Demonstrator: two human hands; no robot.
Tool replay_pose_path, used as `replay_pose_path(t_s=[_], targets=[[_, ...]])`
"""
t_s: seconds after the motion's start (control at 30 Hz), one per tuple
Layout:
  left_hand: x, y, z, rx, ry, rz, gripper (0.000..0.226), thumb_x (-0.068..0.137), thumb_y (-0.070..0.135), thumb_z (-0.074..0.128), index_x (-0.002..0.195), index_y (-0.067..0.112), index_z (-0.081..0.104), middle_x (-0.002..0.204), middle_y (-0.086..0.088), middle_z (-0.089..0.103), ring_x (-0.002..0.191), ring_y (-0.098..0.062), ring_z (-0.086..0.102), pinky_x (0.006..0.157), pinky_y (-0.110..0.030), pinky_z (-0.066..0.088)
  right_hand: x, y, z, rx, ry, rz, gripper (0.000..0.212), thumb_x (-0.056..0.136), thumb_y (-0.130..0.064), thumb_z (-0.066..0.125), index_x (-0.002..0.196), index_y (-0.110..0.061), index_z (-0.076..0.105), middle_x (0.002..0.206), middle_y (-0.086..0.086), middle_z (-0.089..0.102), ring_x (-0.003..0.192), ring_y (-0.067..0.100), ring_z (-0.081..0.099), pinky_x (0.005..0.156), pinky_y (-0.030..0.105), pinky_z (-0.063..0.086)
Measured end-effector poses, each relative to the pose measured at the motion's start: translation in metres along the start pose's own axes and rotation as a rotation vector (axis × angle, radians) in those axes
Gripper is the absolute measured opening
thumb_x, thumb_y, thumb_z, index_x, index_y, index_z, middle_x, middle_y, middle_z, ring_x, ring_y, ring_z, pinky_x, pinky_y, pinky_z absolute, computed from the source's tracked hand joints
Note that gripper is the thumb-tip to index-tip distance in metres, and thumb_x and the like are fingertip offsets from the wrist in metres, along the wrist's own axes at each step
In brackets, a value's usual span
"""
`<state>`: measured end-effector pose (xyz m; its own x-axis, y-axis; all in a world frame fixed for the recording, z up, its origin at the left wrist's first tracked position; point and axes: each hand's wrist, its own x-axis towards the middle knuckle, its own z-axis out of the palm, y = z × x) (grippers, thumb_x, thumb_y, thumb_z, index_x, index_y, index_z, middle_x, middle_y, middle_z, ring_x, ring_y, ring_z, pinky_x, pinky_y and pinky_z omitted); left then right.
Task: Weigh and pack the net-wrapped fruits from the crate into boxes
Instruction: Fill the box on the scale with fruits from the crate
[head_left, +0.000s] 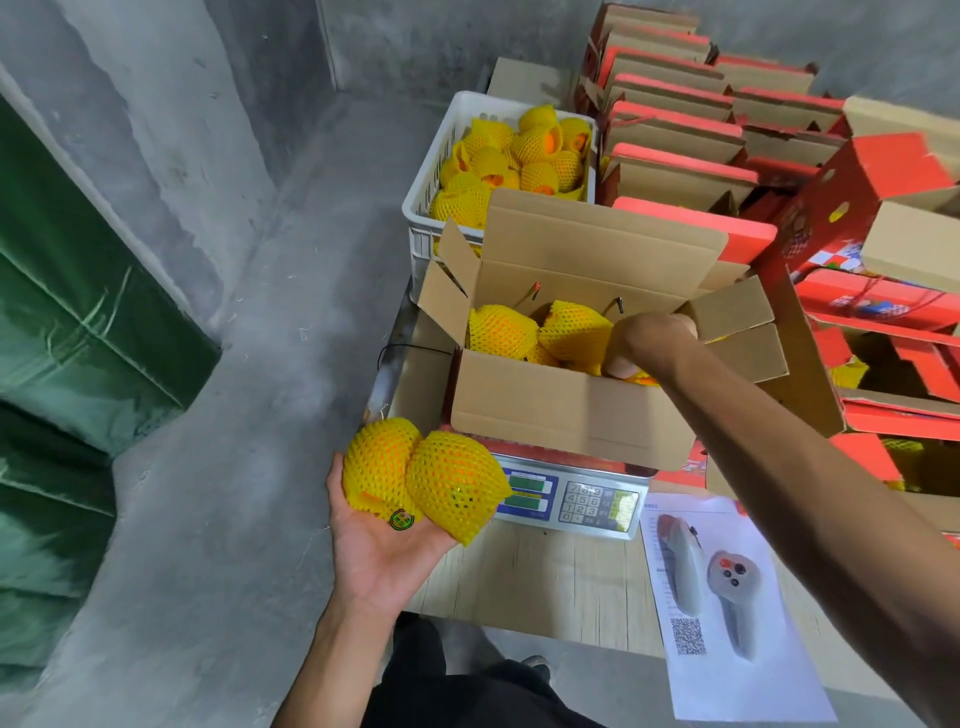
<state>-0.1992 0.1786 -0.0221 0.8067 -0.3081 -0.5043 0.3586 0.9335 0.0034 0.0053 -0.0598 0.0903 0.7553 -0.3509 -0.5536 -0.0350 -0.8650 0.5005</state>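
Observation:
An open cardboard box (561, 410) stands on a digital scale (576, 501) and holds several fruits in yellow foam net (501, 331). My right hand (647, 343) reaches down into the box's right side with its fingers curled round a net-wrapped fruit (643, 379), which is mostly hidden. My left hand (382, 540), palm up, left of the scale, holds two net-wrapped fruits (426, 475). Behind the box, a white plastic crate (431, 171) holds many more net-wrapped fruits (519, 156).
The scale sits on a light wooden table (545, 577) with a printed sheet (727, 603) at the right. Stacks of red and brown folded cartons (691, 140) fill the right side and back. Grey concrete floor and a green curtain (78, 312) lie to the left.

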Motion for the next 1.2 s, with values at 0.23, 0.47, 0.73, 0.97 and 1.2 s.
replay_pose_path(t_s=[0.23,0.47,0.73,0.97,1.2], targets=[[0.000,0.000,0.004,-0.002,-0.006,-0.017,0.086,0.071,0.069,0.079,0.143,0.027,0.058,0.145,-0.026,0.053,0.130,-0.055,0.050,0.104,-0.073,0.037,0.013,0.005,0.012,0.013,0.119,0.008,0.040,0.099,-0.027,0.054,0.138,-0.019,0.056,0.137,0.001,0.060,0.119,0.024,0.064,0.079,0.033,0.051],[0.000,-0.002,0.005,-0.012,-0.036,-0.023,0.080,0.074,0.071,0.076,0.139,0.025,0.063,0.144,-0.026,0.055,0.129,-0.055,0.051,0.106,-0.072,0.036,0.001,0.036,-0.004,0.527,0.438,-0.147,0.068,0.076,-0.066,0.075,0.114,-0.010,0.066,0.112,0.012,0.067,0.102,0.035,0.064,0.074,0.037,0.048],[0.001,-0.003,0.006,0.035,-0.029,-0.013,0.081,0.074,0.070,0.077,0.140,0.026,0.062,0.144,-0.025,0.055,0.129,-0.055,0.051,0.107,-0.073,0.034,-0.050,0.033,0.019,1.508,0.281,-0.462,0.044,0.079,-0.064,0.053,0.075,-0.021,0.063,0.065,-0.010,0.067,0.062,0.012,0.060,0.064,0.024,0.050],[-0.006,-0.004,0.014,0.071,-0.035,0.009,0.073,0.077,0.071,0.072,0.132,0.023,0.069,0.144,-0.024,0.055,0.130,-0.053,0.051,0.105,-0.072,0.037,-0.091,-0.021,0.051,1.658,0.308,-0.696,0.045,0.092,-0.078,0.041,0.105,-0.042,0.066,0.102,-0.017,0.068,0.090,-0.013,0.061,0.085,0.028,0.044],[-0.009,0.001,0.016,0.065,-0.071,0.020,0.080,0.079,0.073,0.070,0.143,0.026,0.059,0.152,-0.024,0.047,0.137,-0.054,0.044,0.110,-0.073,0.031,-0.111,-0.045,0.072,1.740,0.262,-0.828,0.034,0.103,-0.056,0.036,0.094,-0.056,0.068,0.097,-0.029,0.069,0.099,-0.009,0.063,0.095,0.024,0.050]])
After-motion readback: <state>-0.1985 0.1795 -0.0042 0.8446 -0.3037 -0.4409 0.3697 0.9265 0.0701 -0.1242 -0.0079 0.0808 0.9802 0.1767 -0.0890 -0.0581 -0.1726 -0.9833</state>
